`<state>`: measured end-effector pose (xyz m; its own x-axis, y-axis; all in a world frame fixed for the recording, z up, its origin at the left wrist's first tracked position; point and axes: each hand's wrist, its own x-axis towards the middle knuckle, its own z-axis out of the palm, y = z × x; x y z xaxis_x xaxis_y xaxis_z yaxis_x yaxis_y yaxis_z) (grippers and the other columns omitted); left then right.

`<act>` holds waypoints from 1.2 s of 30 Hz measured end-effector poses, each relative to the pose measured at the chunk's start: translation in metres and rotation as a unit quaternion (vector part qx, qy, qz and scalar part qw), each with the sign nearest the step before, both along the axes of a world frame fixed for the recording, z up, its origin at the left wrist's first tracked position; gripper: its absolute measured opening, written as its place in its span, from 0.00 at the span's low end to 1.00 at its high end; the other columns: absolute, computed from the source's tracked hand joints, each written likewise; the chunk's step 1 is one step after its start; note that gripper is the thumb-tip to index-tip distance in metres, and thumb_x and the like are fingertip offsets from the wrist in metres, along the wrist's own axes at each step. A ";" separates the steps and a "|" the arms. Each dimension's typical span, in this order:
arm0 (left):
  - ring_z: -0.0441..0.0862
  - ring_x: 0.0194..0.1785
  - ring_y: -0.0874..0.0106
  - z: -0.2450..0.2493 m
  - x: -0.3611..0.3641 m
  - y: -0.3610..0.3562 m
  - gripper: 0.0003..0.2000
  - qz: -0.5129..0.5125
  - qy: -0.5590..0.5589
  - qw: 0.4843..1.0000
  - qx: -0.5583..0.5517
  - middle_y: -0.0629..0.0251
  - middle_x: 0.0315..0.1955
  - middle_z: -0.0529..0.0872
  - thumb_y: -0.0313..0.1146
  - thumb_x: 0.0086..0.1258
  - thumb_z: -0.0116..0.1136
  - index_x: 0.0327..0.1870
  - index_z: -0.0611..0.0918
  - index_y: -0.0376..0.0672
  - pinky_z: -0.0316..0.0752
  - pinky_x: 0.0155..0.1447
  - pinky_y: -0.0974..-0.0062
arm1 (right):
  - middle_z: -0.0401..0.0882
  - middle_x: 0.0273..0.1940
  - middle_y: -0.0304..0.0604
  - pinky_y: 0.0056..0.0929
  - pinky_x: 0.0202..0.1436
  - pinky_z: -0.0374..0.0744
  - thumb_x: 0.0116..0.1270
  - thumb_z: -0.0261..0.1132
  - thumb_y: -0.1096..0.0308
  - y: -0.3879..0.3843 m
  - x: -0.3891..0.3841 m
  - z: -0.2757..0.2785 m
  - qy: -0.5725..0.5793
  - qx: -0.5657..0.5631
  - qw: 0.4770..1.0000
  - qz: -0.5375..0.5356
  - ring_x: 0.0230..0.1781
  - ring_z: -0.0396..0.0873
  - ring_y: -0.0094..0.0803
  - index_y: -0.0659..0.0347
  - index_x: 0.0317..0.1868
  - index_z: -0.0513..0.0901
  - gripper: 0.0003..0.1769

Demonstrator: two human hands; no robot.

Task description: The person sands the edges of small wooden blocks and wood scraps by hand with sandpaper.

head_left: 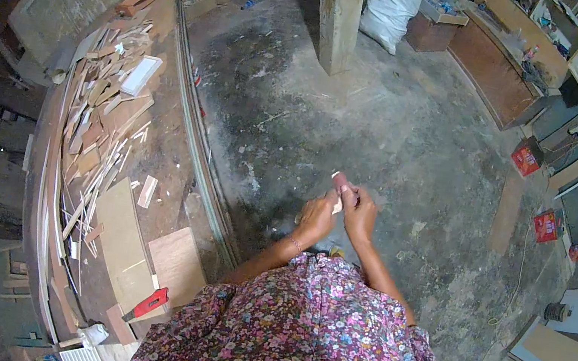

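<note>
Both my hands are out in front of me at waist height, close together over the floor. My right hand (360, 217) is closed, its thumb and fingers pinching a small reddish-brown piece (339, 180) that looks like folded sandpaper with a pale end. Just left of it, my left hand (318, 218) has its fingers curled round a small pale piece (338, 207), like wood, which shows between the two hands. Most of that pale piece is hidden by the fingers.
To my left stands a long workbench (170, 161) with a heap of wood offcuts (99, 103), flat boards (123, 237) and a red tool (150, 304). A post (335, 20) rises ahead, near a white sack (393, 7). Red boxes (527, 156) and stacked panels (547, 354) line the right.
</note>
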<state>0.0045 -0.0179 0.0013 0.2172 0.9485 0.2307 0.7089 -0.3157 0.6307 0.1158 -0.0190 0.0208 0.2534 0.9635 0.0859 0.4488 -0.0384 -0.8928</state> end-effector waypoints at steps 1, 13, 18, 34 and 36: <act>0.78 0.32 0.46 0.000 0.001 -0.001 0.06 0.001 -0.003 1.000 -0.006 0.42 0.25 0.79 0.26 0.58 0.50 0.32 0.76 0.34 0.71 0.35 0.52 | 0.79 0.32 0.58 0.41 0.37 0.74 0.61 0.59 0.57 0.001 0.000 -0.003 -0.012 -0.001 1.000 -0.011 0.34 0.78 0.50 0.63 0.38 0.80 0.16; 0.78 0.33 0.46 -0.001 0.001 0.000 0.08 0.003 -0.008 1.000 -0.003 0.45 0.26 0.80 0.29 0.58 0.51 0.31 0.78 0.34 0.71 0.36 0.53 | 0.80 0.32 0.56 0.35 0.34 0.74 0.61 0.60 0.58 0.001 0.000 0.006 -0.029 -0.029 0.999 -0.024 0.30 0.80 0.43 0.64 0.38 0.81 0.16; 0.77 0.36 0.46 -0.004 -0.005 0.007 0.09 0.013 0.009 0.993 -0.120 0.45 0.29 0.79 0.24 0.54 0.53 0.37 0.76 0.34 0.71 0.37 0.54 | 0.78 0.32 0.59 0.45 0.36 0.73 0.62 0.57 0.55 -0.017 -0.009 0.018 -0.036 0.026 0.999 0.019 0.35 0.77 0.55 0.63 0.38 0.79 0.18; 0.78 0.33 0.45 0.000 0.002 -0.003 0.09 0.009 0.004 0.999 -0.046 0.42 0.26 0.79 0.23 0.53 0.50 0.36 0.73 0.34 0.70 0.37 0.50 | 0.79 0.31 0.57 0.39 0.34 0.74 0.61 0.59 0.57 0.001 0.000 0.004 0.005 -0.018 1.000 -0.002 0.33 0.79 0.48 0.65 0.37 0.81 0.18; 0.78 0.32 0.45 -0.004 0.002 0.002 0.09 0.028 -0.013 0.999 -0.030 0.43 0.26 0.79 0.23 0.54 0.50 0.36 0.72 0.34 0.70 0.37 0.50 | 0.80 0.28 0.55 0.34 0.30 0.74 0.60 0.61 0.56 -0.003 -0.005 0.001 -0.059 0.049 0.997 -0.018 0.27 0.80 0.40 0.66 0.38 0.81 0.19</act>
